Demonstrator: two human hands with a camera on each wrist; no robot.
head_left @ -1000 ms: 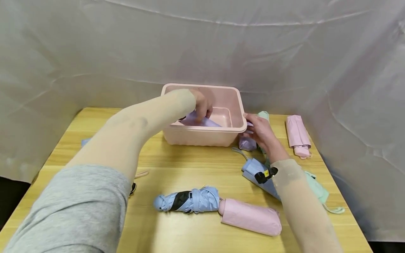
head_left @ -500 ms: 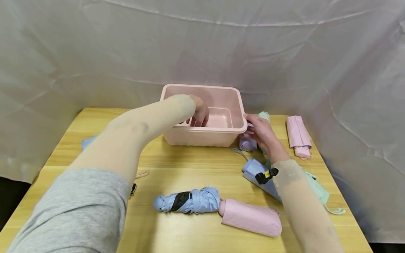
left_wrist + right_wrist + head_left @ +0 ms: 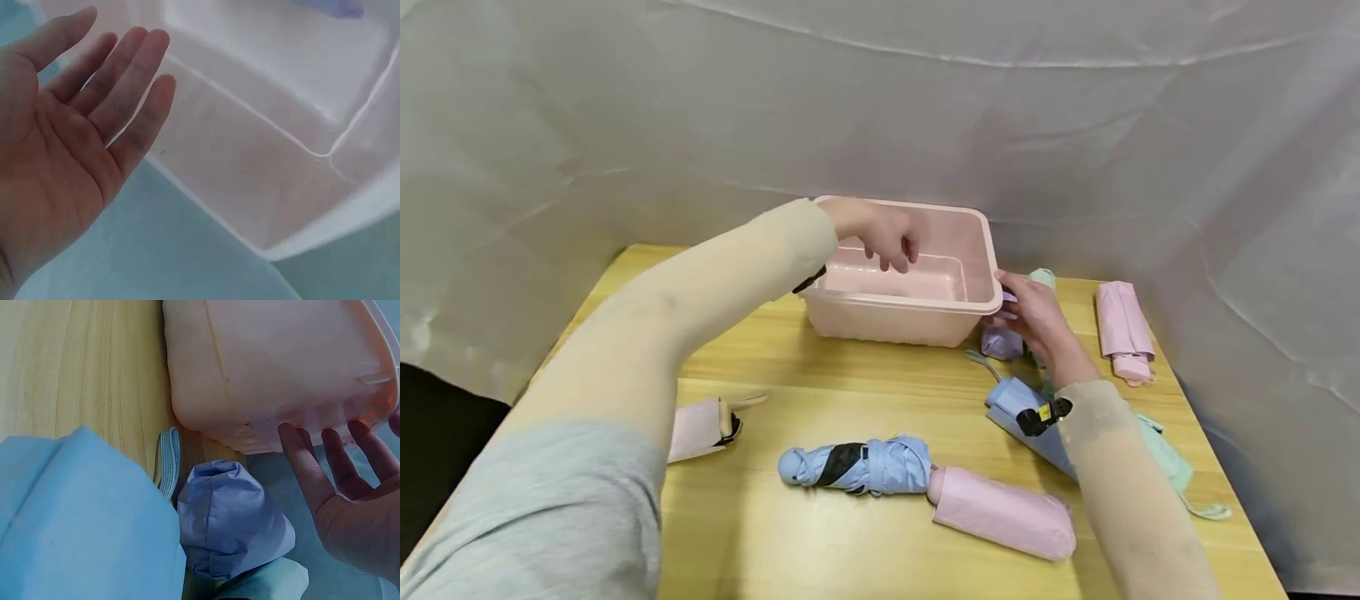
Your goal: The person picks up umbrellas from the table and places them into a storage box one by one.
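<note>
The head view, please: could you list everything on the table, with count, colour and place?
Bin: one, pink, table's far middle.
Folded umbrellas: pink and blue, near middle; pink, far right; lilac, blue and mint green, by the bin's right side.
Sleeve: one, pink, left.
Table: one, light wood.
Left hand: open, over the bin.
Right hand: open, at the bin's right rim.

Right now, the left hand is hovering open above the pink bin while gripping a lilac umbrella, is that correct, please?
Not quite: the left hand hovers open above the pink bin but grips nothing. The left wrist view shows its palm bare and fingers straight.
</note>
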